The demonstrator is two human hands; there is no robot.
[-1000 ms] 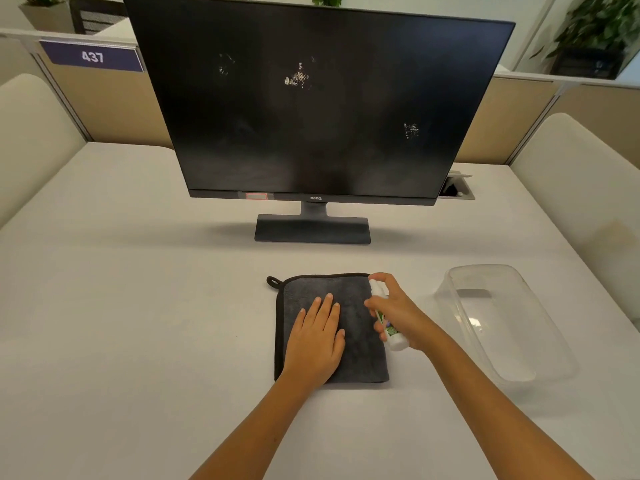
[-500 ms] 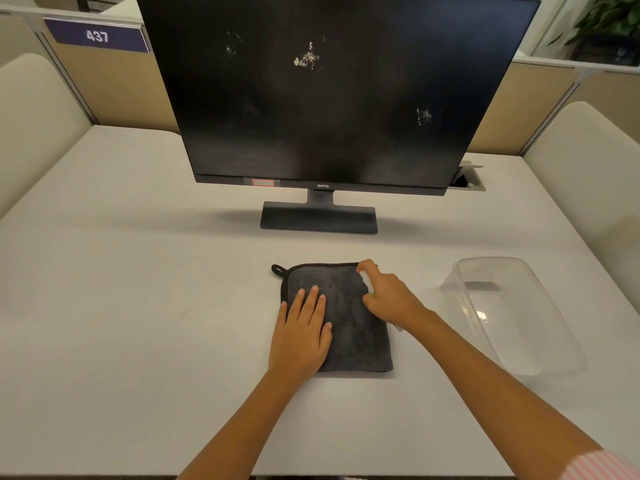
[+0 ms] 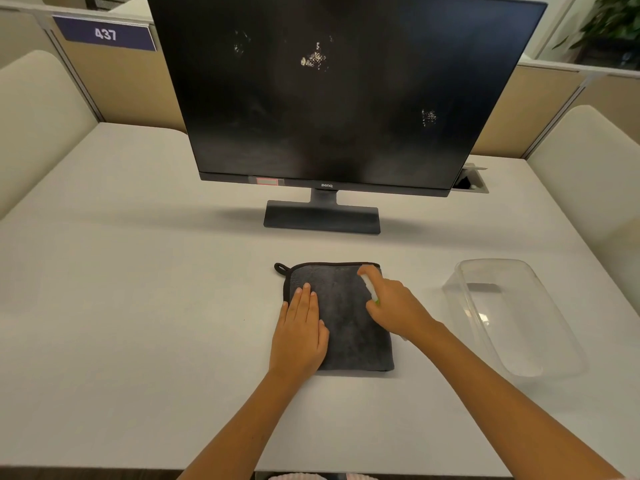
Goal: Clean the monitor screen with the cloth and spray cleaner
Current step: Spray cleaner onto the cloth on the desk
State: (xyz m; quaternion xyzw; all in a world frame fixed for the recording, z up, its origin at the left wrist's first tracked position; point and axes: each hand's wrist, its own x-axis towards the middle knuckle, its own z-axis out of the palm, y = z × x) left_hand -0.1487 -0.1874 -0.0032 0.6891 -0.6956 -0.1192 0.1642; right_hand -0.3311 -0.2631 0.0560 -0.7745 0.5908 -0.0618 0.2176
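A black monitor [image 3: 346,98] stands at the back of the white desk [image 3: 138,306], its dark screen marked with three whitish smudges. A dark grey folded cloth [image 3: 346,317] with a hanging loop lies flat on the desk in front of the stand. My left hand [image 3: 301,327] presses flat on the cloth's left half, fingers straight. My right hand [image 3: 394,306] grips a small white spray bottle [image 3: 369,289] with a green label, held over the cloth's right edge. The hand hides most of the bottle.
A clear plastic tub [image 3: 512,313] sits on the desk to the right of the cloth. Beige partitions [image 3: 114,81] ring the desk, one carrying a sign reading 437. A cable port [image 3: 471,181] opens behind the monitor's right corner.
The view has shifted slightly closer and lower. My right hand has tipped the bottle down so less of it shows. My left hand stays flat on the cloth.
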